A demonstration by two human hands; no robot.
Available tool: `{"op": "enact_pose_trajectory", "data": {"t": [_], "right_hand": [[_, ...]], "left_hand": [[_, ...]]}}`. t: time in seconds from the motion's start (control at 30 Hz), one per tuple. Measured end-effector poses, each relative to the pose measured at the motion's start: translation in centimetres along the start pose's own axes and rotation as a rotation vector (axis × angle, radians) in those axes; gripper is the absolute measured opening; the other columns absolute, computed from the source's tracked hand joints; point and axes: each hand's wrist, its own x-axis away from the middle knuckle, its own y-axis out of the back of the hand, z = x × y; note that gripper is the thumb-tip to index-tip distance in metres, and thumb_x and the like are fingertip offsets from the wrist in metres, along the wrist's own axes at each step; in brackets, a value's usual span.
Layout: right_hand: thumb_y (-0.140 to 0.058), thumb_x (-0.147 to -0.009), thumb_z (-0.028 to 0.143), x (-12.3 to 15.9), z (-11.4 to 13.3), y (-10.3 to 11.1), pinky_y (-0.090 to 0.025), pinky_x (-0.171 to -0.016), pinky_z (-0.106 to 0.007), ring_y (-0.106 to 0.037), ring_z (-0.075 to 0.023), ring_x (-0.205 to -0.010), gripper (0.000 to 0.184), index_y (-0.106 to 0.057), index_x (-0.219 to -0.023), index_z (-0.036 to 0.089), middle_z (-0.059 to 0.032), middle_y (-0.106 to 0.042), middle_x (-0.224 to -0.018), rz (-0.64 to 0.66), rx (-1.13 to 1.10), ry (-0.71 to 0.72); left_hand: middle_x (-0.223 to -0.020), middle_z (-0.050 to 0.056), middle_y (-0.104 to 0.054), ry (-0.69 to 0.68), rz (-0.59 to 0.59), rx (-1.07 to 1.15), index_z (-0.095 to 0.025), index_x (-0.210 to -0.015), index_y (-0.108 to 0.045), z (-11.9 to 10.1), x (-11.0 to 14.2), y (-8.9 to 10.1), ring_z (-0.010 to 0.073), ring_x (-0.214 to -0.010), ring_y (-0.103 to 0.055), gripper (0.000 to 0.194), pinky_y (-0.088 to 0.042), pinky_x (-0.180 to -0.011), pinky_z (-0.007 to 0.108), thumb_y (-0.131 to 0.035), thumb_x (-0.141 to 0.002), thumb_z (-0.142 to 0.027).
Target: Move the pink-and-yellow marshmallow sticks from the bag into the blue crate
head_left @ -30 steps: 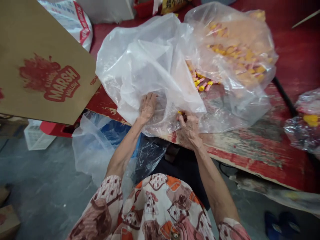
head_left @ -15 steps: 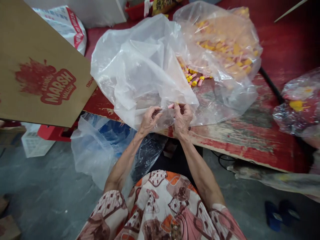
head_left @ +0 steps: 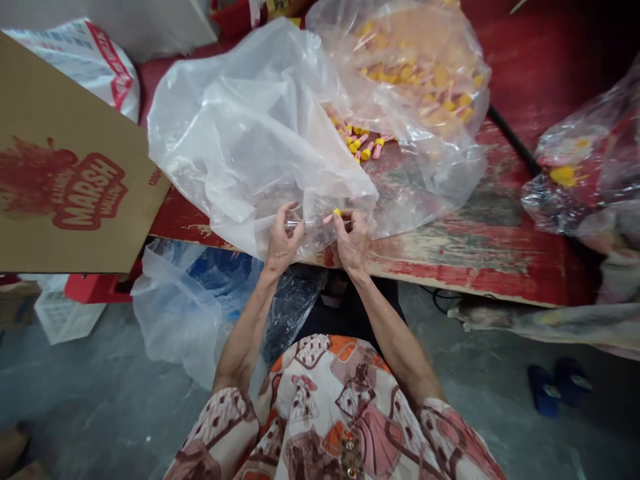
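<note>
My right hand [head_left: 354, 241] pinches a small pink piece with a yellow cap [head_left: 332, 216] between thumb and fingertips, its pink end pointing left. My left hand [head_left: 284, 241] is curled with thumb and fingers around a small clear, shiny piece [head_left: 293, 225], whose exact kind I cannot make out. Both hands are over the front edge of a large milky plastic bag [head_left: 240, 127] on the table. Beyond it, several loose yellow-capped pink pieces [head_left: 364, 144] spill at the mouth of a second clear bag [head_left: 435, 127] full of them.
The worn red table [head_left: 505, 257] has its front edge below my hands. A cardboard box [head_left: 105, 120] stands at the left, with a white sack [head_left: 75, 60] behind it. Plastic-wrapped items [head_left: 565, 177] lie at the right. A clear bag [head_left: 175, 313] hangs below the table; blue slippers [head_left: 557, 387] are on the floor.
The view has shifted, so the table contents appear further left. The yellow cap of the piece in my right hand now shows plainly, and a clear piece shows in my left hand.
</note>
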Motion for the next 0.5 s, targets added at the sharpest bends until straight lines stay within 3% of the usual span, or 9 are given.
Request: {"op": "enact_pose_trajectory", "data": {"t": [0.13,0.23,0.37,0.5], "right_hand": [[-0.054,-0.107,0.062,1.4,0.9,-1.9,-0.06,-0.088,-0.033,-0.074,-0.0198,-0.093,0.041,-0.068,-0.104,0.023,-0.0067,-0.081,-0.103,-0.139,-0.31,-0.128],[-0.055,-0.105,0.063,2.3,0.9,-2.0,-0.059,-0.082,-0.032,-0.072,-0.0195,-0.087,0.044,-0.071,-0.106,0.023,-0.005,-0.08,-0.099,-0.05,-0.321,-0.144],[-0.053,-0.108,0.054,2.3,0.2,1.2,-0.059,-0.089,-0.036,-0.072,-0.0215,-0.09,0.038,-0.078,-0.1,0.026,-0.0043,-0.079,-0.098,0.16,-0.079,0.037],[-0.047,-0.112,0.046,1.6,-0.6,6.2,-0.059,-0.098,-0.041,-0.073,-0.0252,-0.104,0.037,-0.079,-0.113,0.026,-0.0087,-0.078,-0.111,-0.001,0.126,0.09]], "left_hand": [[-0.101,0.006,-0.072,0.153,0.075,0.286,-0.021,-0.11,-0.069,-0.9,0.5,-1.6,0.0177,-0.077,-0.073,0.044,-0.057,-0.063,0.027,-0.087,-0.09,-0.056],[-0.09,0.003,-0.072,0.166,0.082,0.275,-0.02,-0.105,-0.067,-1.0,1.1,-1.9,0.0141,-0.071,-0.068,0.047,-0.056,-0.064,0.024,-0.084,-0.091,-0.061],[-0.088,0.002,-0.069,0.033,0.139,0.001,-0.019,-0.101,-0.07,-0.8,1.0,-1.0,0.0152,-0.075,-0.066,0.035,-0.056,-0.07,0.026,-0.082,-0.095,-0.052],[-0.099,0.005,-0.066,-0.215,0.298,-0.263,-0.021,-0.096,-0.069,-0.9,0.3,-1.2,0.0212,-0.092,-0.065,0.016,-0.057,-0.086,0.034,-0.079,-0.097,-0.033]]}}
